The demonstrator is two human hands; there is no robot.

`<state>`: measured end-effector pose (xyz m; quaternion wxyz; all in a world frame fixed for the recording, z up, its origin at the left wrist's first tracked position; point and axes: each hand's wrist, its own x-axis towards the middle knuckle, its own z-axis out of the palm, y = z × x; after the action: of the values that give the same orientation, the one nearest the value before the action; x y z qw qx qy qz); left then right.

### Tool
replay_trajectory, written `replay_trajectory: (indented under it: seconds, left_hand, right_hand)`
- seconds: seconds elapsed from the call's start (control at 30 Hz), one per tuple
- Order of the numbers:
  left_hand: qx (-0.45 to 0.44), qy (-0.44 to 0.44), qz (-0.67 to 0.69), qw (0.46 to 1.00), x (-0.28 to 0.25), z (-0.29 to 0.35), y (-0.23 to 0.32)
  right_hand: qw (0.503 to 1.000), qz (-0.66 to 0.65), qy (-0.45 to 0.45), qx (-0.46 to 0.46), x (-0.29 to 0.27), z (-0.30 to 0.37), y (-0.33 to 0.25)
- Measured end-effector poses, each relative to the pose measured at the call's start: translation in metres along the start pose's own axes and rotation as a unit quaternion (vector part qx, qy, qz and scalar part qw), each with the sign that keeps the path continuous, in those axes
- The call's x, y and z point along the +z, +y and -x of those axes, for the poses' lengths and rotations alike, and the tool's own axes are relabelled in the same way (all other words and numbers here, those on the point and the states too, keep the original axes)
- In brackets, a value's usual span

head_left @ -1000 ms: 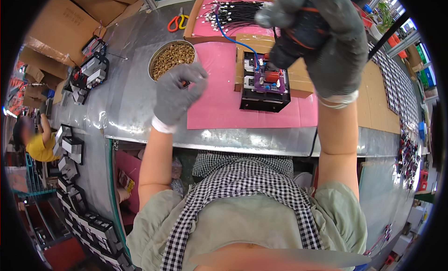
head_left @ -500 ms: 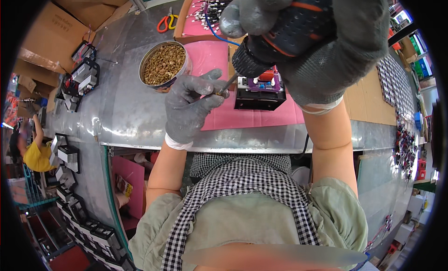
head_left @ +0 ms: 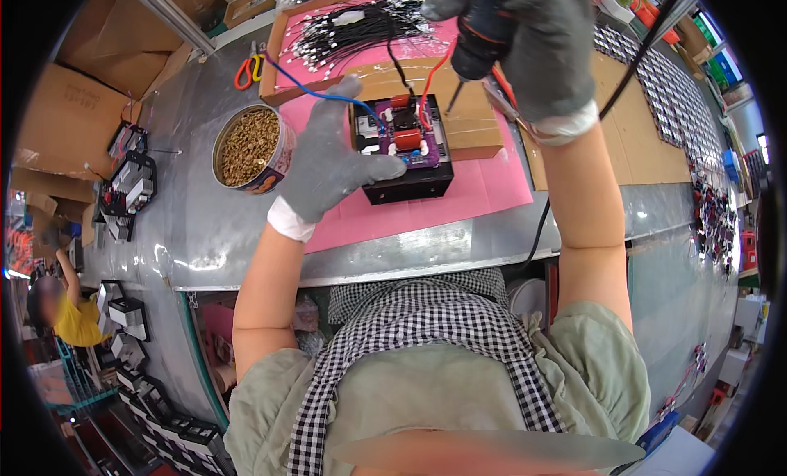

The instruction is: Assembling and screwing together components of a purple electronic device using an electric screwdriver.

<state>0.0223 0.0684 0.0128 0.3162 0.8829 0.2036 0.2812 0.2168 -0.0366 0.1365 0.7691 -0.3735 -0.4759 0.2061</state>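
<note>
Module [head_left: 410, 186] lies on pink sheeting [head_left: 488, 185], toward the near edge of the metal surface [head_left: 217, 242]; your left hand [head_left: 328, 159], half open, straddles its left corners, seemingly steadying it, while your right hand [head_left: 556, 62] grips the driver [head_left: 482, 35], bit beside its far right corner.

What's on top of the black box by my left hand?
A purple circuit board with red components, plus blue, black and red wires. Your left hand hides part of the black box; anything beneath the board is covered.

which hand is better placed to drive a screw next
Right hand, probably: it holds the driver, bit angled down near the black unit, while the left hand is at the unit's left.
</note>
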Motion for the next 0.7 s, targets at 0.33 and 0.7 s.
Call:
replay_trajectory:
  seconds: [0.33,0.7]
  left_hand:
    - [-0.052,-0.11,0.011,0.993,0.023,-0.032,0.012]
    - [-0.018,-0.081,-0.011,0.996,0.02,-0.029,0.008]
  right_hand:
    - [0.976,-0.152,-0.087,-0.131,-0.034,-0.021,0.068]
    - [0.999,-0.024,0.009,0.036,-0.005,-0.018,0.049]
